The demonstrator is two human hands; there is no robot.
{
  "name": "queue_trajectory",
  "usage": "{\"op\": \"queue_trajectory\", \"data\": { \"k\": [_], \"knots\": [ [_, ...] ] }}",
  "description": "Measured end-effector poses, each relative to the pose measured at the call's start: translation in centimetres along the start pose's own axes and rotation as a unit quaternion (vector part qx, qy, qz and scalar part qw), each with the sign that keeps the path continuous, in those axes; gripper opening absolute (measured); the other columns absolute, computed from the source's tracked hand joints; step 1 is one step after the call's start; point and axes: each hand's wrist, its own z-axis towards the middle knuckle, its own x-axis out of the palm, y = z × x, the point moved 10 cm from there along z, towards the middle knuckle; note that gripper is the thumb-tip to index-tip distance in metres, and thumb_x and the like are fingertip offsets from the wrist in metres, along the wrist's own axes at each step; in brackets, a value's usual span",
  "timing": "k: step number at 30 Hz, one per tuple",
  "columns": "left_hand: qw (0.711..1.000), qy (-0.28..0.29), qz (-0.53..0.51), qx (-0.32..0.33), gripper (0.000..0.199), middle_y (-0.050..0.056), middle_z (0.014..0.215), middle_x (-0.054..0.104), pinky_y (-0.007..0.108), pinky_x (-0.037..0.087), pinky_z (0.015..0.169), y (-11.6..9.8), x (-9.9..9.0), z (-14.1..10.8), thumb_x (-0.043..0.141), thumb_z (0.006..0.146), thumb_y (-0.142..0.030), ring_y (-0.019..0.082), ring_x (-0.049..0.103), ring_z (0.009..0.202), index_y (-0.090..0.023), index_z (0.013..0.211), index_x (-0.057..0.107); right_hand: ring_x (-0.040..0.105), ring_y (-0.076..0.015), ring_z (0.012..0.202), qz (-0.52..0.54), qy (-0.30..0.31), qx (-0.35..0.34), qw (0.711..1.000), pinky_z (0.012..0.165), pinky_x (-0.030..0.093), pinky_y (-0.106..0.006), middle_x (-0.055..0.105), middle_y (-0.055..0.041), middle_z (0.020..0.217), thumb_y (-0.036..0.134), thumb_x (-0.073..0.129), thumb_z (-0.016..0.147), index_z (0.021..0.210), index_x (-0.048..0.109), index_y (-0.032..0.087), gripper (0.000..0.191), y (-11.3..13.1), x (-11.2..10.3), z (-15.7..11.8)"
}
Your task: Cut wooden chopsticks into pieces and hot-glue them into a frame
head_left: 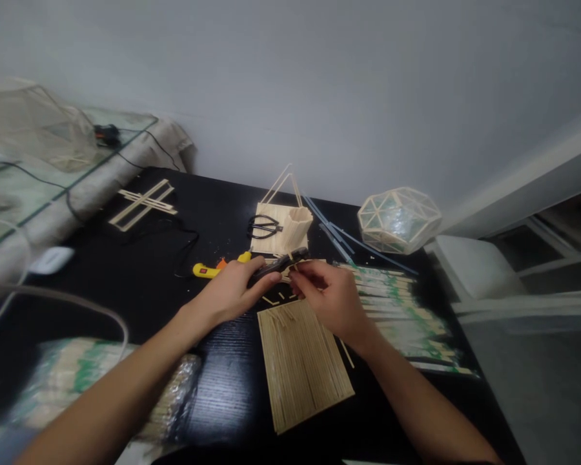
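Note:
My left hand (237, 284) is closed around a dark pliers-like tool (274, 266), its head pointing right. Close to that head, my right hand (332, 294) pinches a thin wooden stick (293, 263), mostly hidden by the fingers. Below the hands lies a flat panel of sticks side by side (303, 361), with several short cut pieces (283, 315) on its upper part. Just beyond the tool stands a stick-built cup (297, 226) on a wooden base panel (272, 244). Black loop-handled scissors (265, 226) rest on that base. A yellow glue gun (208, 270) is partly behind my left hand.
Packs of sticks in green-and-clear wrap (397, 310) lie at right; another wrapped bundle (87, 368) is at lower left. A faceted stick frame (399, 221) stands back right. Crossed sticks (142, 205) lie back left. Blue-grey strips (336, 236) lie behind. A pale cable (77, 297) crosses the left.

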Motion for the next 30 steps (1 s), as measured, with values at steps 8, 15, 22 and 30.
{"op": "queue_trajectory", "data": {
  "k": [8,15,22,30],
  "knots": [
    [1.000,-0.002,-0.002,-0.001,0.042,0.001,0.071,0.064,0.030,0.038,0.062,0.6,0.4,0.1,0.048,0.105,-0.056,0.018,0.061,0.064,-0.020,0.086,0.058,0.072,-0.0195,0.068,-0.063,-0.020,-0.020,0.998,0.065,0.055,-0.030,0.076,-0.0054,0.076,0.030,0.062,0.100,0.089,0.075,0.021,0.020,0.6,-0.2,-0.2],
    [1.000,-0.005,-0.004,0.014,0.038,0.001,0.074,0.065,0.029,0.038,0.062,0.3,0.2,0.0,0.051,0.104,-0.054,0.018,0.061,0.067,-0.020,0.089,0.058,0.065,-0.0147,0.057,0.046,0.013,0.008,0.999,0.057,0.053,-0.026,0.071,-0.0020,0.069,0.034,0.065,0.099,0.083,0.073,0.019,0.023,0.0,0.1,0.0],
    [0.997,0.019,-0.023,0.074,0.039,0.002,0.077,0.066,0.029,0.039,0.062,-0.6,-0.2,0.0,0.048,0.103,-0.055,0.017,0.059,0.066,-0.019,0.091,0.058,0.060,-0.0114,0.051,0.280,0.163,0.088,0.942,0.048,0.051,-0.024,0.067,0.0006,0.063,0.040,0.079,0.090,0.078,0.073,0.017,0.027,-0.7,2.3,0.4],
    [0.989,0.063,-0.051,0.124,0.039,0.002,0.078,0.065,0.030,0.039,0.063,-1.3,0.3,-0.2,0.046,0.103,-0.051,0.017,0.058,0.066,-0.017,0.100,0.064,0.055,-0.0082,0.045,0.401,0.239,0.158,0.870,0.041,0.044,-0.020,0.067,0.0016,0.060,0.039,0.084,0.088,0.083,0.078,0.015,0.025,-1.4,4.1,-0.7]
  ]
}}
